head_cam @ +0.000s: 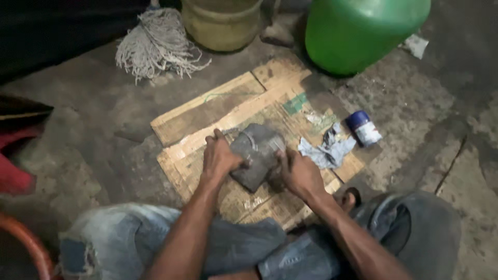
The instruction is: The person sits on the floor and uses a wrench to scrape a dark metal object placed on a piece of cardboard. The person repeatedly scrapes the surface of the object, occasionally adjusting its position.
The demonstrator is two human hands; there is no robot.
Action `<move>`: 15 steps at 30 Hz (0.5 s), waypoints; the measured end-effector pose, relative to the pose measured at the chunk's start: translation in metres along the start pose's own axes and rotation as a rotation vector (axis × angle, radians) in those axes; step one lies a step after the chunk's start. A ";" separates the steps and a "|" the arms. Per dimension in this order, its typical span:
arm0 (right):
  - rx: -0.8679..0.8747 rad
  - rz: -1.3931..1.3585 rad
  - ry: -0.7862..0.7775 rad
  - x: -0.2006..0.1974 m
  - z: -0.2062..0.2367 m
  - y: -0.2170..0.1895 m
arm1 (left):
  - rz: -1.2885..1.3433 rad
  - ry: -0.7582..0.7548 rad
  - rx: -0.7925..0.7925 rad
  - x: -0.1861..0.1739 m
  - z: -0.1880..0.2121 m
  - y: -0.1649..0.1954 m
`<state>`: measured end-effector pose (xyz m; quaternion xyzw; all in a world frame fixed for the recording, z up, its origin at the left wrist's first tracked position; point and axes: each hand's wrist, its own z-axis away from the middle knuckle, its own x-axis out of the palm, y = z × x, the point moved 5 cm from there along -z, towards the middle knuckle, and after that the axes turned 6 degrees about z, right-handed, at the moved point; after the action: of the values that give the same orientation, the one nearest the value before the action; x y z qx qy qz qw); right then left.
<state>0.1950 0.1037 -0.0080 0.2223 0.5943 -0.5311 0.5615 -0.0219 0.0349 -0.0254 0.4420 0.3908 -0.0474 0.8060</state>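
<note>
A grey, grimy metal part (257, 153), blocky with a rounded ribbed end, rests on a flattened sheet of cardboard (207, 111) laid on the concrete floor. My left hand (219, 158) grips its left side. On its right lower side, my right hand (300, 173) holds it too. Both forearms reach out over my knees in worn blue jeans.
A crumpled grey rag (327, 150) and a small blue-and-white can (363, 128) lie right of the part. Behind stand a green plastic jug (358, 31), a tan bucket (220, 23) and a mop head (155, 44). Red objects (13, 166) sit at the left edge.
</note>
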 end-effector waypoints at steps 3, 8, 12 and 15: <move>0.080 0.053 -0.068 0.011 -0.002 0.005 | -0.015 -0.019 -0.037 -0.001 0.001 0.000; -0.017 0.050 -0.143 0.015 -0.008 0.011 | -0.022 -0.029 0.006 -0.005 0.007 0.006; 0.024 -0.282 -0.039 -0.010 -0.013 0.027 | -0.007 -0.041 0.007 -0.004 0.011 0.010; 0.060 -0.548 -0.307 -0.006 -0.011 0.029 | -0.045 -0.028 -0.010 -0.002 0.010 0.012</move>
<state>0.2164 0.1254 -0.0160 -0.0125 0.5243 -0.7074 0.4738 -0.0122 0.0344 -0.0132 0.4282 0.3896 -0.0696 0.8124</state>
